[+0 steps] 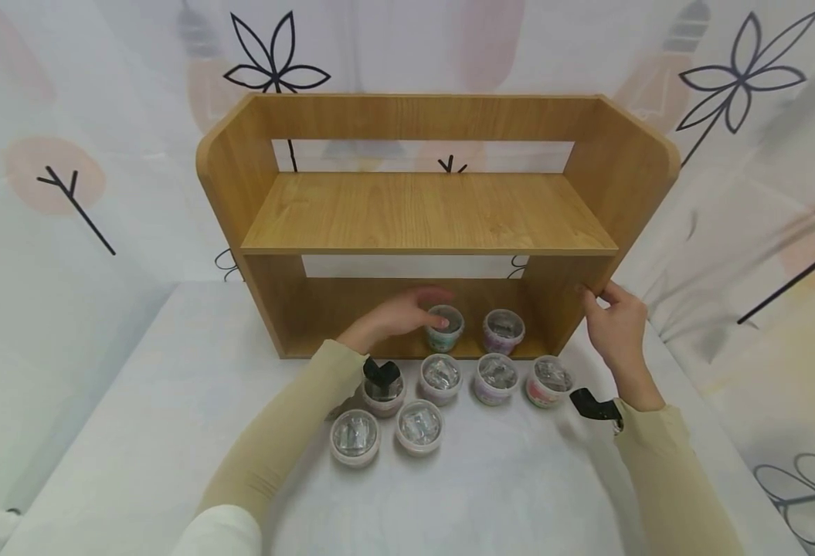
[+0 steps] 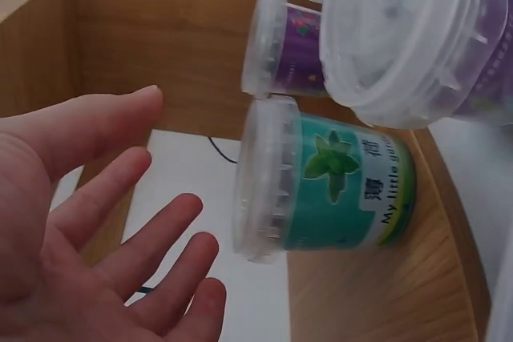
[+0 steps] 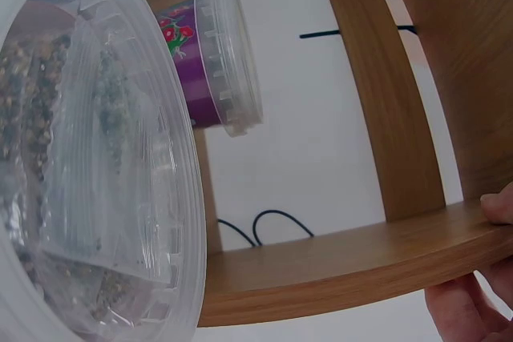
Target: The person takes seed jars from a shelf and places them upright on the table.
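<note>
A teal plastic tub [image 1: 443,340] with a clear lid and a leaf picture stands on the bottom board of a wooden shelf [image 1: 428,212]. My left hand [image 1: 396,313] reaches in at its left, thumb overlapping the lid in the head view. In the left wrist view the spread fingers are apart from the teal tub [image 2: 345,182]. Right of it stands a purple tub [image 1: 504,333]. My right hand [image 1: 618,328] grips the front edge of the shelf's right side panel [image 3: 361,258], thumb on one face and fingers on the other.
On the white table [image 1: 504,494] in front of the shelf, several lidded tubs stand close together, among them a pink-red tub [image 1: 548,382] at the right and a pale tub [image 1: 354,438] at the front left. Patterned cloth [image 1: 101,154] hangs behind and beside the shelf.
</note>
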`<state>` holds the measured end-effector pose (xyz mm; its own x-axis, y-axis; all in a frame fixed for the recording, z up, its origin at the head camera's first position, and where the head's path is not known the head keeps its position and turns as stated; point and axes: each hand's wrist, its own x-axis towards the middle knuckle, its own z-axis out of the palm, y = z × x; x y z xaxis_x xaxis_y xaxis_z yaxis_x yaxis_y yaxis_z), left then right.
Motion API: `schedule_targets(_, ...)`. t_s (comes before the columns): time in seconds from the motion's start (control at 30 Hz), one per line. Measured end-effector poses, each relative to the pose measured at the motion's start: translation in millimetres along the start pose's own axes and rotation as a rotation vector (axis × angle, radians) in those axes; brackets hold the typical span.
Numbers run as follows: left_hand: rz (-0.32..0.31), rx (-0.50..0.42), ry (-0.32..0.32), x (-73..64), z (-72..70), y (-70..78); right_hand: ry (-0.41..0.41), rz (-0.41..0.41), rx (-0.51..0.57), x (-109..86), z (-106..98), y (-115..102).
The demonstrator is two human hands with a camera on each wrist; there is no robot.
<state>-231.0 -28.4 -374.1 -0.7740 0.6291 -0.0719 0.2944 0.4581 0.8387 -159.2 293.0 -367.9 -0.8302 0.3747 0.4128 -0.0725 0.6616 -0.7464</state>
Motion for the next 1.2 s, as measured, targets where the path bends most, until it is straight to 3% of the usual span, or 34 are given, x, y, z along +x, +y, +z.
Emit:
schedule_targets(0.2, -0.017, -0.019, -0.019, 4.3, 3.7, -6.6, -0.008, 0.006, -0.003, 0.0, -0.1, -1.1)
schedule_targets(0.43, -0.077, 0.022, -0.04, 7.4, 6.3, -13.4, -0.007, 0.002, -0.008, 0.4, 0.2, -0.6)
schedule_targets(0.8, -0.09, 0.049, -0.053, 11.8, 10.7, -18.1, -0.019, 0.017, -0.011, 0.4, -0.8, -1.8)
schedule_targets(1.2, -0.079, 0.059, -0.016, 6.6, 8.4, -16.8, -0.021, 0.019, -0.004, -0.2, -0.8, -1.8)
